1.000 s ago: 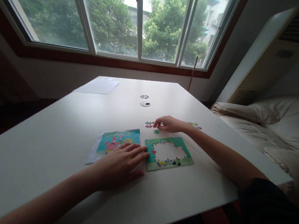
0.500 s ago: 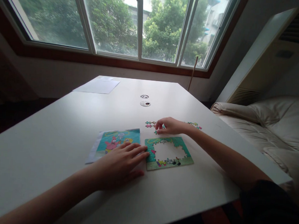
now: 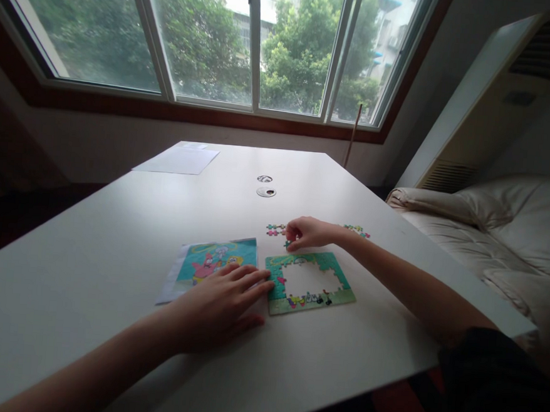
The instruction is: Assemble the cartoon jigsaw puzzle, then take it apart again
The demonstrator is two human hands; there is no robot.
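Observation:
My left hand (image 3: 228,297) lies with its fingers stretched out over the lower right of a cartoon picture sheet (image 3: 195,264). Its fingertips touch the left edge of a jigsaw puzzle (image 3: 277,306), whose border is filled in around a large bare middle. Just beyond the puzzle's top edge, my right hand (image 3: 313,232) has its fingers curled in and thumb against them. A small green puzzle piece (image 3: 287,244) shows at those fingertips, mostly hidden. Loose puzzle pieces (image 3: 273,230) lie left of this hand, and more pieces (image 3: 359,229) lie behind the right wrist.
All this rests on a white table (image 3: 112,238). White paper (image 3: 179,160) lies at its far left corner, and two round cable-hole fittings (image 3: 266,193) sit in the middle. A cream sofa (image 3: 481,220) stands at the right, with a window beyond the table.
My right hand's fingers and thumb have drawn closer together around the small green piece. My left hand keeps its place on the sheet and the puzzle edge.

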